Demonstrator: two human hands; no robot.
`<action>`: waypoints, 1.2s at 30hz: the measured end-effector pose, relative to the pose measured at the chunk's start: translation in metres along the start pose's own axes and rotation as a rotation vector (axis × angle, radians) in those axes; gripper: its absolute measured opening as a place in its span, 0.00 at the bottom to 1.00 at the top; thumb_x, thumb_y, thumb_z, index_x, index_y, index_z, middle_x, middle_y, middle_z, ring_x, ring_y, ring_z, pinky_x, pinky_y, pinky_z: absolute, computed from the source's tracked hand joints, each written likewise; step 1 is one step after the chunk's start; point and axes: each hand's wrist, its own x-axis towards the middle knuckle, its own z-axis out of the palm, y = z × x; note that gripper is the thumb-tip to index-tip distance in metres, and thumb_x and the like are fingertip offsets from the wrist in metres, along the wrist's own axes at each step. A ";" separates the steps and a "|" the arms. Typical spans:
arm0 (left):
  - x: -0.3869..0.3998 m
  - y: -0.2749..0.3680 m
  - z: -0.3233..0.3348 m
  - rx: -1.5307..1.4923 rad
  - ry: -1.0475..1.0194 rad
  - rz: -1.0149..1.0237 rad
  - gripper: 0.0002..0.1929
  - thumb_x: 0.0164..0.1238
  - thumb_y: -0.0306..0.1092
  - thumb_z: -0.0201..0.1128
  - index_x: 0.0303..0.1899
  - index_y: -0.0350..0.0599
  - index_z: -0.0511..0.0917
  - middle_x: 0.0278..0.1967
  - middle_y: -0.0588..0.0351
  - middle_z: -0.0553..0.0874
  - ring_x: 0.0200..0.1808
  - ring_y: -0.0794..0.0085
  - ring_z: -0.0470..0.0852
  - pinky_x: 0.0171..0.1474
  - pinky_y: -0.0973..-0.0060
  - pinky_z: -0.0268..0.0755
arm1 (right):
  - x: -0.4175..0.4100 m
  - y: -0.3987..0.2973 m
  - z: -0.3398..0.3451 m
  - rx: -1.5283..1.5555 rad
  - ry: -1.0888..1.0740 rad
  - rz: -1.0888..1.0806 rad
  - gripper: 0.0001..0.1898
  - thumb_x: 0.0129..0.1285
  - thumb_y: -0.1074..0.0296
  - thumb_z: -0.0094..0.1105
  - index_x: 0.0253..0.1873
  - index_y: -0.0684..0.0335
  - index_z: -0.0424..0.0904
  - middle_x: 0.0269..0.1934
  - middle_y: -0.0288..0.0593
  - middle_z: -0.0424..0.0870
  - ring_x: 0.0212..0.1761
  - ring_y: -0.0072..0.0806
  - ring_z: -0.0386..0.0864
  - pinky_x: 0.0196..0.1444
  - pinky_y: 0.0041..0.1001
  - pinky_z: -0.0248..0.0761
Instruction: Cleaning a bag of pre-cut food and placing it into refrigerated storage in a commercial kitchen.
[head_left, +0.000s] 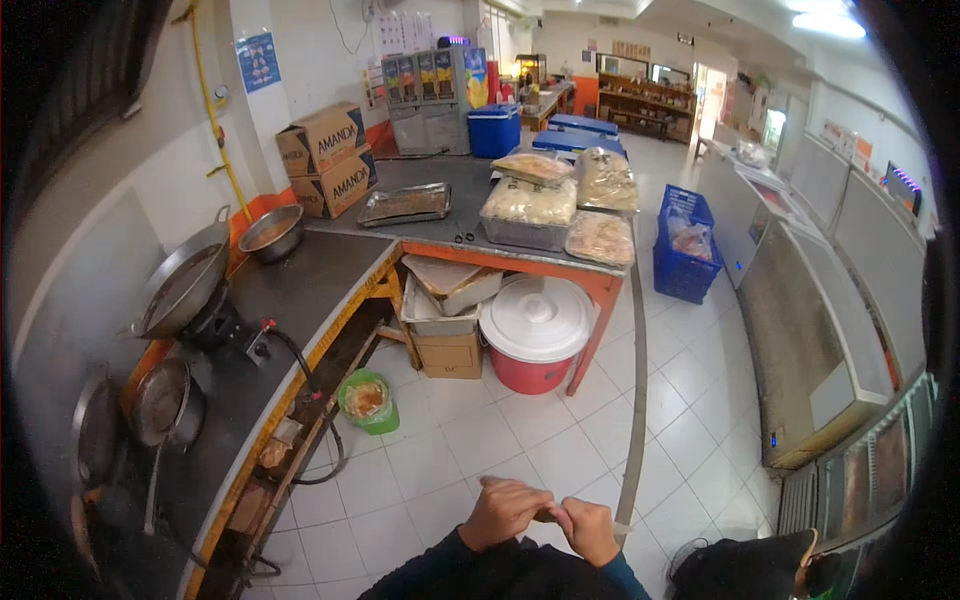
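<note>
Close to my body, above the white floor tiles, my left hand and my right hand meet at the fingertips. The fingers of the left are bent and lie over towards the right thumb. My right hand is curled, and a thin pale strip shows at its outer side; what it is cannot be made out. Whether anything small is pinched between the fingers is hidden. Ahead, under a table, stands a red tub with a white lid. A green bin lined with plastic stands to the left.
A wok sits on a gas burner on the left counter, near a metal bowl. Bagged food and a metal tray lie on the table. Blue crates and chest freezers stand rightward. A person is close at lower right.
</note>
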 end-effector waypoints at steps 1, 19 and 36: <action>0.016 -0.024 -0.006 0.004 -0.001 -0.010 0.04 0.42 0.26 0.55 0.24 0.43 0.75 0.19 0.56 0.77 0.22 0.67 0.76 0.30 0.76 0.66 | 0.025 0.008 0.009 0.076 -0.057 0.044 0.13 0.51 0.62 0.52 0.19 0.62 0.67 0.13 0.46 0.69 0.16 0.39 0.70 0.17 0.29 0.61; 0.397 -0.724 -0.031 0.819 -0.100 -0.825 0.21 0.45 0.40 0.56 0.41 0.36 0.69 0.40 0.43 0.74 0.43 0.55 0.72 0.45 0.67 0.64 | 0.226 0.083 0.094 -0.012 0.167 0.906 0.16 0.57 0.55 0.41 0.29 0.59 0.74 0.17 0.50 0.72 0.19 0.45 0.70 0.23 0.36 0.63; 0.393 -0.722 -0.038 0.867 -0.442 -1.135 0.29 0.50 0.45 0.56 0.52 0.42 0.59 0.48 0.51 0.67 0.49 0.62 0.65 0.51 0.66 0.63 | 0.218 0.060 0.109 -0.052 0.149 1.139 0.15 0.58 0.55 0.39 0.34 0.57 0.74 0.21 0.50 0.74 0.23 0.46 0.71 0.26 0.34 0.65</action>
